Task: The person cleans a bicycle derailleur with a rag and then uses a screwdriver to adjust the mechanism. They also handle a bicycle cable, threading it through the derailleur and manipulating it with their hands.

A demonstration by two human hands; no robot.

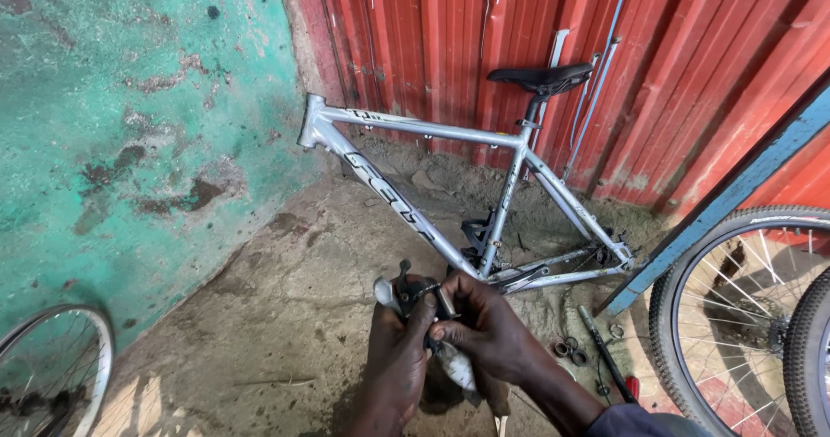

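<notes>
Fingers (425, 314) of both hands are clamped on one small part, a silver-and-black bicycle component (413, 297), possibly a brake lever or shifter; type cannot be told. Left hand (393, 355) is wrapped under and around it from the left, thumb up on the black body. Right hand (488, 333) is closed over it from the right, fingertips pinched at the part's top. Both hands are equally near, both touching. The part's long axis is seen running roughly up-left to down-right: silver end pointing up-left past the left fingers, a pale lower end poking out below the hands toward the near edge of the floor. It is held above the floor, not resting on it.

Just right of the hands, small metal rings (571, 349) and a dark rod-like tool (605, 359) are laid on the concrete floor (285, 316), with a red-handled tool (633, 387) beside them. Beyond the hands, a silver bicycle frame (432, 221) with black saddle (540, 77) is stood wheel-less near the floor's far edge, against a red corrugated wall (450, 39). Tyred wheels (735, 316) are seen at the right edge, a bare rim (52, 368) at the near left corner, below a green wall (130, 126).
</notes>
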